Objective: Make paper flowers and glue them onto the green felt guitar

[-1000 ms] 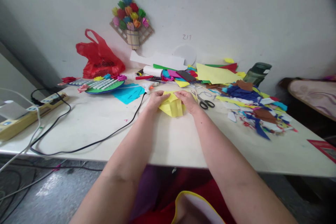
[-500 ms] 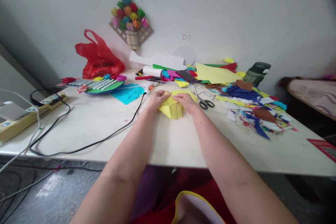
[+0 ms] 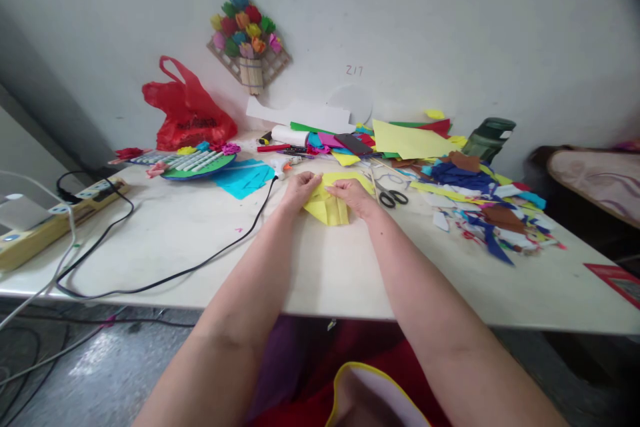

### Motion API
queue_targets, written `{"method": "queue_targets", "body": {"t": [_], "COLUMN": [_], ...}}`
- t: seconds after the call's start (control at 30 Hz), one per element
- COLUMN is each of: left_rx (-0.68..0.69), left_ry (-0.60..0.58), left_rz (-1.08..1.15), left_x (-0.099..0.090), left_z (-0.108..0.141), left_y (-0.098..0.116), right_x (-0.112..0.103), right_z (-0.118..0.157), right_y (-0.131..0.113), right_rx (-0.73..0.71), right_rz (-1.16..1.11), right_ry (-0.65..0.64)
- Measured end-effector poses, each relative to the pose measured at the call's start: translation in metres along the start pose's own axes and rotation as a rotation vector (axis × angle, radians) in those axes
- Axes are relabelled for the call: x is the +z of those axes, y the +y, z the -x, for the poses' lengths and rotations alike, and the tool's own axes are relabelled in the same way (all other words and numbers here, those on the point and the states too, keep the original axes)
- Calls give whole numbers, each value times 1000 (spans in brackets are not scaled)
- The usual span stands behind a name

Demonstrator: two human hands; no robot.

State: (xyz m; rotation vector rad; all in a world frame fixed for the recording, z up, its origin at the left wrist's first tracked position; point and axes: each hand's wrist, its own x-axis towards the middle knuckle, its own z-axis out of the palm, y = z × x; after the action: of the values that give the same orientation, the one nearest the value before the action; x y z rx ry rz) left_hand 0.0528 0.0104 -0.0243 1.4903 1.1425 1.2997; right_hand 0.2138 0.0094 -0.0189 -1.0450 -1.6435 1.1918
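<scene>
Between my hands is a sheet of yellow paper (image 3: 330, 209), creased and hanging just over the table. My left hand (image 3: 302, 189) pinches its upper left part with thumb and fingers. On the other side, my right hand (image 3: 353, 193) grips the upper right part, fingertips pressed together. More yellow paper (image 3: 363, 181) shows behind my right hand. Black-handled scissors (image 3: 393, 198) lie close to the right of that hand. A white glue gun (image 3: 280, 167) with an orange part rests just beyond my left hand, its black cord running left.
Paper scraps (image 3: 505, 213) are heaped at the right, near a green bottle (image 3: 489, 139). Blue paper (image 3: 243, 179) and a round green board (image 3: 200, 165) with paper flowers lie left. A red bag (image 3: 193, 117) stands behind; a power strip (image 3: 65, 217) sits at the left edge.
My fingers have shifted slightly on the yellow paper, and my fingertips are a little farther apart. The paper's folds look somewhat flatter.
</scene>
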Motion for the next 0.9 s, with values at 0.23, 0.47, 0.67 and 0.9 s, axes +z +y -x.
{"method": "queue_targets", "body": {"t": [0.23, 0.47, 0.67, 0.9], "left_rx": [66, 121, 154, 183], "left_ry": [28, 11, 35, 45], "left_rz": [-174, -268, -323, -327], "left_x": [2, 7, 7, 8], "left_z": [1, 3, 2, 4], "left_y": [4, 7, 9, 12], "right_x": [-3, -4, 0, 3], "right_z": [2, -2, -1, 0], "right_y": [-2, 3, 1, 0], "right_rx": [76, 40, -22, 5], "right_rz": [-131, -99, -46, -140], "right_ry": [-65, -15, 19, 23]}}
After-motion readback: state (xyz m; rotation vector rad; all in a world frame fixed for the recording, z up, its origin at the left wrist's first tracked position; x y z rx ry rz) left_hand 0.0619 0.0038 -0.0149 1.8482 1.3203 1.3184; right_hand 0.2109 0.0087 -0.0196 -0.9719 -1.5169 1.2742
